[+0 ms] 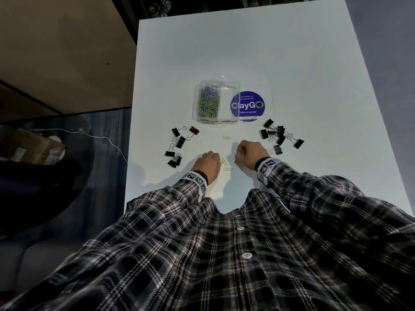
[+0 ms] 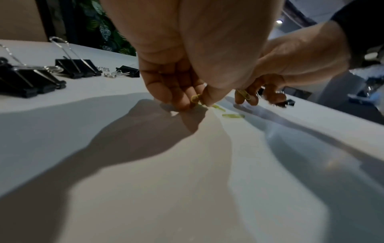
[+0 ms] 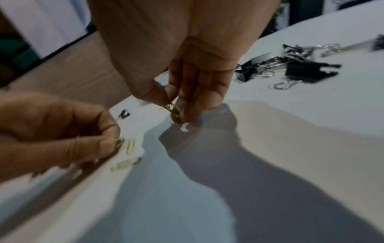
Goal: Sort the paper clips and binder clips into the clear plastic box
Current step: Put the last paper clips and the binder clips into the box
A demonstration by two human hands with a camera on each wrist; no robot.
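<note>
The clear plastic box (image 1: 229,104) stands mid-table, its left compartment full of yellow-green and blue paper clips (image 1: 210,99). My left hand (image 2: 199,102) pinches a yellow-green paper clip (image 2: 195,98) against the table. My right hand (image 3: 176,113) holds another yellow-green paper clip (image 3: 173,110) between thumb and fingers, just above the surface. Between the hands lie two loose clips (image 1: 223,161) (image 1: 227,169), and a third (image 1: 226,138) lies nearer the box. Black binder clips sit in a left group (image 1: 177,144) and a right group (image 1: 278,135).
A round purple ClayGo sticker (image 1: 247,105) lies right of the box. The white table's (image 1: 292,52) left edge (image 1: 131,142) runs close to the left binder clips. A white cable and a cardboard box (image 1: 33,144) lie on the floor at left.
</note>
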